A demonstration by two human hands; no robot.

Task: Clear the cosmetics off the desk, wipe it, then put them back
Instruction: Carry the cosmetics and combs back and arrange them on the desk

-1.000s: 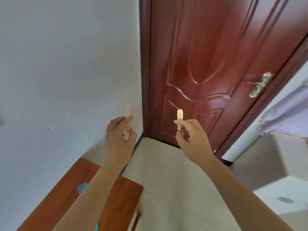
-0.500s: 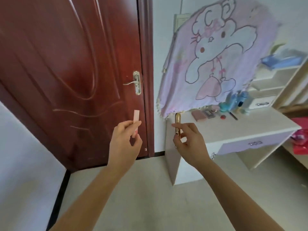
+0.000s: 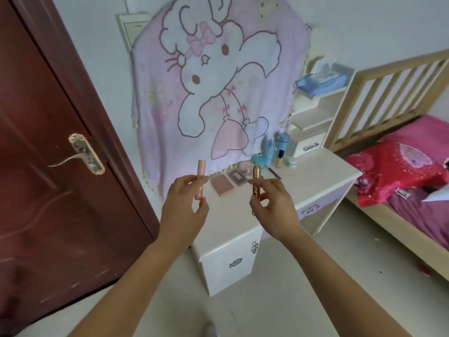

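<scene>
So the view swings off the door and the surface (image 3: 315,181) now sits just beyond both hands. Left hand (image 3: 182,212) pinches a pink tube (image 3: 201,175), right hand (image 3: 275,210) a gold tube (image 3: 256,181). Putting-back time, I reckon.

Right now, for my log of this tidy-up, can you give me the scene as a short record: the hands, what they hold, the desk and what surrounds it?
left hand: pinches a pink tube, upright
right hand: pinches a gold tube, upright
desk: white, with drawers
on desk: two flat palettes near the back edge; bottles and jars at the rear
behind desk: pink cartoon blanket, hanging
to the sides: red-brown door on the left, bed on the right
</scene>
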